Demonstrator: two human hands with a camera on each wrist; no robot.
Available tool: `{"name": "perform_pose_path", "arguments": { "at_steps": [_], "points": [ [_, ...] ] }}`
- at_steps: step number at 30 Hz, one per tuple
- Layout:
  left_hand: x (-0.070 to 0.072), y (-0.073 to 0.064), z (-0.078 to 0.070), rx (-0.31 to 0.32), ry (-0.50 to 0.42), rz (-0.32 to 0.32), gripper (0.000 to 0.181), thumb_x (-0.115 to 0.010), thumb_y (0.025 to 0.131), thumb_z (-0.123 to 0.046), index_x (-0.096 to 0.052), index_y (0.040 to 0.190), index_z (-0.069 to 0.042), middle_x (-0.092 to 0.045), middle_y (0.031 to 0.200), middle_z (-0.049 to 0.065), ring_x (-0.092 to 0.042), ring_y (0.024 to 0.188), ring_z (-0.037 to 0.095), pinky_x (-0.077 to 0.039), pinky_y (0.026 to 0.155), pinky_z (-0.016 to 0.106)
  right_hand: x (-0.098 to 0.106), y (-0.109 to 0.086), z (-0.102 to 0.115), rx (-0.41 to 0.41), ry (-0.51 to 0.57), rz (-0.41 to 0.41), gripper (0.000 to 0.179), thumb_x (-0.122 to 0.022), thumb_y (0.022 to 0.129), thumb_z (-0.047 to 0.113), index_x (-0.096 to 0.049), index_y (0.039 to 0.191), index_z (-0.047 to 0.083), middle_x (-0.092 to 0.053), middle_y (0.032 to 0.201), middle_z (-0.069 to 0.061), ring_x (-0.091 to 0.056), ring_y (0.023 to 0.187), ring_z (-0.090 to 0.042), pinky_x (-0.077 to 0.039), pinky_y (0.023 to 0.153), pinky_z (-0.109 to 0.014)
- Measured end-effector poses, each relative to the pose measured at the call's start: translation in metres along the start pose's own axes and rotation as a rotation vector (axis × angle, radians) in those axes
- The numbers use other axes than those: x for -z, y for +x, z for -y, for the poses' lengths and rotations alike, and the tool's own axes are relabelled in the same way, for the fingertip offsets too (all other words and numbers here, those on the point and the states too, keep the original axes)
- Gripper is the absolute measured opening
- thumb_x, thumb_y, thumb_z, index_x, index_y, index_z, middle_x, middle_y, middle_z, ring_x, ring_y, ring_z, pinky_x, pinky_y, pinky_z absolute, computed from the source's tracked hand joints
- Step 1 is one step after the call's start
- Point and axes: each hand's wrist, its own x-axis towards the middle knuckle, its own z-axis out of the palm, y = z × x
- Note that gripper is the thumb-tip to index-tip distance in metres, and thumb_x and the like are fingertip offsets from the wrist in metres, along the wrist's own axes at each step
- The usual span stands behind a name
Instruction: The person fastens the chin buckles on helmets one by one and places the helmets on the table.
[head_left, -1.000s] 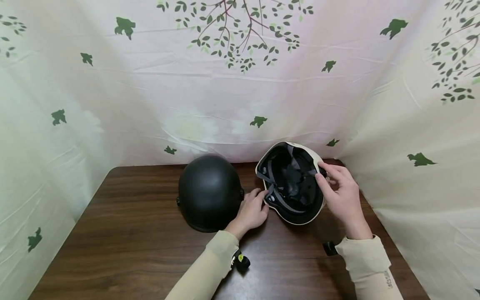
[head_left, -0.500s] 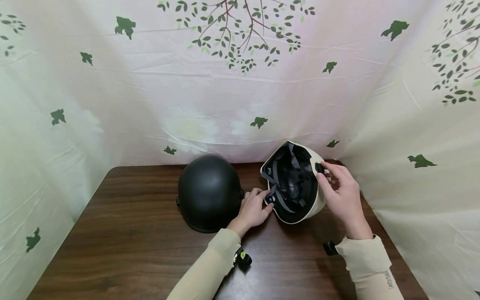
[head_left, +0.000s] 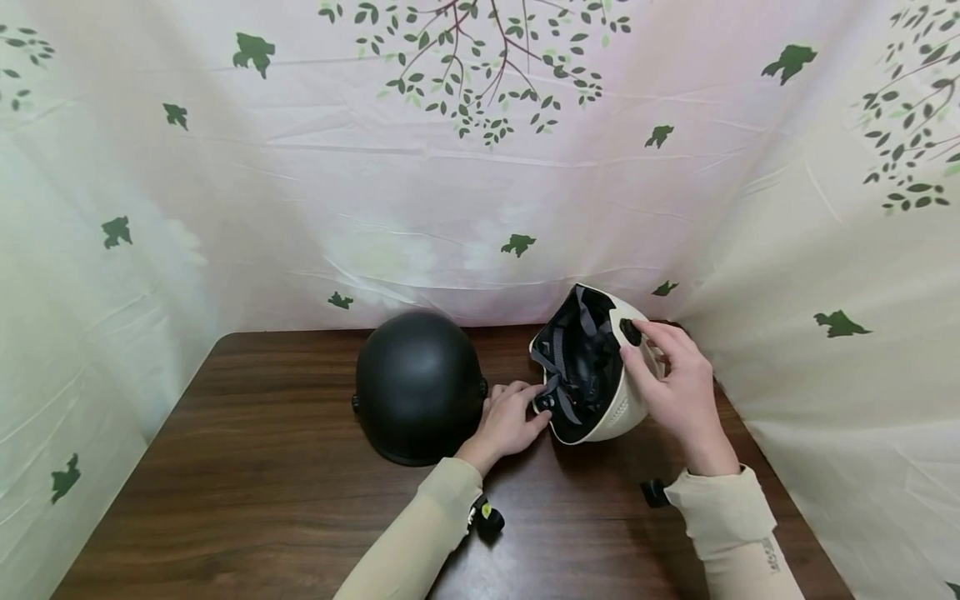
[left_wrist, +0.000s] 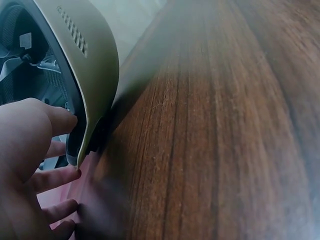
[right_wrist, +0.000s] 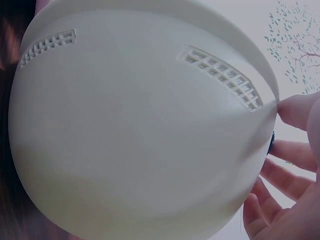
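A cream helmet [head_left: 630,408] is tipped on its side at the back right of the table, its black padded inside and grey straps facing left. My left hand [head_left: 510,423] pinches its lower rim, thumb on the inner edge in the left wrist view, where the helmet's shell [left_wrist: 97,55] leans over the wood. My right hand [head_left: 675,385] grips the upper rim beside a black round knob [head_left: 631,332]. In the right wrist view, the smooth outer shell [right_wrist: 130,130] with two vent grids fills the picture, and the right hand's fingers [right_wrist: 290,177] curl along its edge.
A black helmet [head_left: 418,387] stands dome up just left of my left hand, close to its fingers. The brown wooden table [head_left: 247,467] ends at a patterned curtain [head_left: 420,208] behind it, with more curtain on both sides.
The cream helmet has turned from facing up to facing left, its upper rim tilting over and more outer shell showing. My right hand moved slightly left with it; the black helmet stayed put.
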Motion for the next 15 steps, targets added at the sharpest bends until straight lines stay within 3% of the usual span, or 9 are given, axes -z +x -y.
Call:
{"name": "perform_pose_path", "arguments": {
  "at_steps": [12,15],
  "points": [
    [0.013,0.004,-0.001,-0.016,-0.038,0.035,0.054,-0.072,0.104,-0.032,-0.060,0.155,-0.015,-0.068,0.148,0.012,-0.061,0.134,0.036,-0.049,0.118,0.052,-0.001,0.001,0.003,-0.008,-0.022,0.004,0.042,-0.079,0.095,0.006,-0.075,0.137,0.003,-0.072,0.130,-0.023,-0.062,0.101,-0.022,-0.045,0.085,-0.013],
    [0.017,0.006,-0.002,-0.041,-0.099,-0.004,0.053,-0.072,0.104,-0.028,-0.060,0.153,-0.013,-0.067,0.145,0.015,-0.061,0.133,0.035,-0.050,0.115,0.051,0.000,0.000,0.003,-0.020,-0.018,0.012,0.042,-0.079,0.095,0.006,-0.074,0.137,0.003,-0.072,0.132,-0.023,-0.063,0.104,-0.027,-0.044,0.085,-0.010]
  ]
}}
